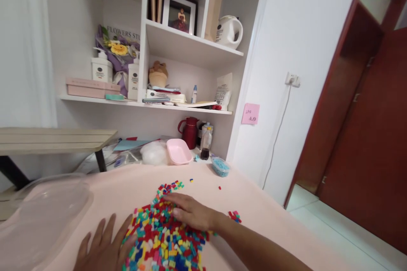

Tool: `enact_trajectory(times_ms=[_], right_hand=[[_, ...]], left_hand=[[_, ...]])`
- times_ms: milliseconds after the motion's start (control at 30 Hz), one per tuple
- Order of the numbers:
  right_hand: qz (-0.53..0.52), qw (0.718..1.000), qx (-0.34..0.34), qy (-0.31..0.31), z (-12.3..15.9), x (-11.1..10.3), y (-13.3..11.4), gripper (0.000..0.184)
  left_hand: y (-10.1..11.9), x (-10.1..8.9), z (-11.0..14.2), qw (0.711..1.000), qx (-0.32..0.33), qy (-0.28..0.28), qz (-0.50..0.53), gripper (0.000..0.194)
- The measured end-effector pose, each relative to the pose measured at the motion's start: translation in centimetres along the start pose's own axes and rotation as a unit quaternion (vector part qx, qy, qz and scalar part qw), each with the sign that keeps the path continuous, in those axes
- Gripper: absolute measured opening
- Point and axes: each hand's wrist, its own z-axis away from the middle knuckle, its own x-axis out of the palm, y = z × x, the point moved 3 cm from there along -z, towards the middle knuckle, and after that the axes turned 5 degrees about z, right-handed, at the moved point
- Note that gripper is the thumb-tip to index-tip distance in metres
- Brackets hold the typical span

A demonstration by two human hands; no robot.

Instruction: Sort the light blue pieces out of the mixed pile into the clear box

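Note:
A wide heap of small toy building bricks in red, yellow, blue, green, white and pink covers the near middle of the pink tabletop. My left hand lies palm down at the heap's left side, its fingers spread and the thumb touching the bricks. Over the heap's upper right part, my right hand rests on the bricks with fingers stretched forward. Whatever is under its palm is hidden. A small cluster of red bricks sits to the right of my right forearm.
A clear plastic lid or tray lies at the left. At the back stand a pink basin, a tub of light-blue pieces, a bottle of dark liquid and a red jug. Shelves rise behind; a bench is left.

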Motion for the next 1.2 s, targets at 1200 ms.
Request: enact_trajectory(times_ms=[1200], right_hand=[[0.295,0.942,-0.153,0.046,-1.1,6.1,-3.1,0.044]], left_hand=[[0.9,-0.7,0.7,0.998,-0.025,0.049,0.037,0.057]])
